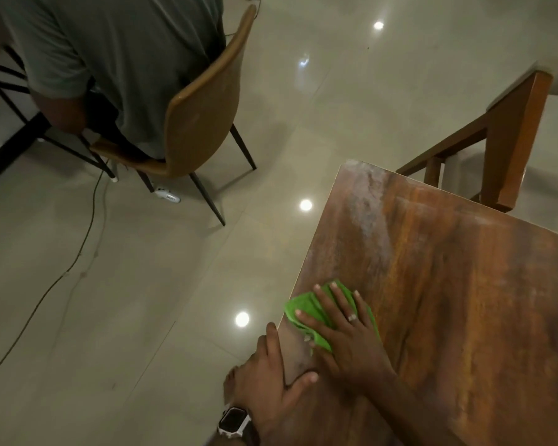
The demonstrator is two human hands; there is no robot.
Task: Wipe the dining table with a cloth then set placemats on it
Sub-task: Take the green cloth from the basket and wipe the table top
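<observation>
A brown wooden dining table (448,300) fills the lower right. On its left edge lies a green cloth (306,309), pressed flat under my right hand (345,333), whose fingers are spread over it. My left hand (271,378) rests on the table's left edge just behind the cloth, thumb on top and fingers over the side, with a watch on the wrist. A pale dusty streak runs along the table's far left part. No placemats are in view.
A wooden chair (503,140) stands at the table's far end. A person in a grey shirt sits on a tan chair (203,117) at the upper left. A cable (78,252) trails across the glossy tiled floor (142,317).
</observation>
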